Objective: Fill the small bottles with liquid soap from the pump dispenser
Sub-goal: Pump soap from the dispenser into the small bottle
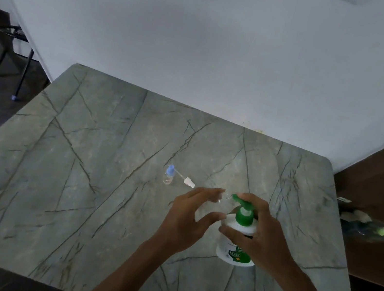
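Note:
A white pump dispenser with a green pump head stands on the grey marbled table. My right hand wraps around its neck and shoulder from the right. My left hand holds a small clear bottle in its fingertips just under the green spout; the bottle is blurred and partly hidden. Further left, a small clear bottle with a blue cap stands upright, and a white spray cap with a thin tube lies beside it.
A white wall runs behind the table. A dark wooden surface with green-lit clutter borders the table's right side. Dark floor and a black metal frame lie to the left.

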`<action>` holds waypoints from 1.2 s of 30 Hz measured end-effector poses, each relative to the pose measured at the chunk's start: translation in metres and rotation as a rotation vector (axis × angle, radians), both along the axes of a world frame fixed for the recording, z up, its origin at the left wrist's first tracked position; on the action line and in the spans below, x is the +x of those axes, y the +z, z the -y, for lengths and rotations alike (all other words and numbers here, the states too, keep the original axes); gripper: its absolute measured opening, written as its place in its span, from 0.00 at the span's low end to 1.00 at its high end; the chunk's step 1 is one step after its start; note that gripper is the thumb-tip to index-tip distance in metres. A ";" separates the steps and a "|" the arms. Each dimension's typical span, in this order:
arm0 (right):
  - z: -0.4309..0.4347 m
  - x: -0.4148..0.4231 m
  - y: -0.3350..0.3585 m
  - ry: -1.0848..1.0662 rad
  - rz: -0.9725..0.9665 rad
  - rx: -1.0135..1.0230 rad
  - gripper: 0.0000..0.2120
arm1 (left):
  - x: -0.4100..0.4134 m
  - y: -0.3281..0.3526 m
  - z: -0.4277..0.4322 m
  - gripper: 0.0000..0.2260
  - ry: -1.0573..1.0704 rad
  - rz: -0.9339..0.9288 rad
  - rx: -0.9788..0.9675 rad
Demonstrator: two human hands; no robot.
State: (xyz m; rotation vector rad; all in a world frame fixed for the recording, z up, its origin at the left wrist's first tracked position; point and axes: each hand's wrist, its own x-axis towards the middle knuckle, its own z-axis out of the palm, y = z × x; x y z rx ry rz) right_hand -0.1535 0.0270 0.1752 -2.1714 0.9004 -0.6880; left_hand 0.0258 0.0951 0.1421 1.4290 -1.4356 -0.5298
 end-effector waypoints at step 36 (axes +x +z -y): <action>0.036 -0.019 0.002 0.122 -0.125 -0.180 0.33 | -0.007 0.010 0.006 0.21 0.070 0.145 0.042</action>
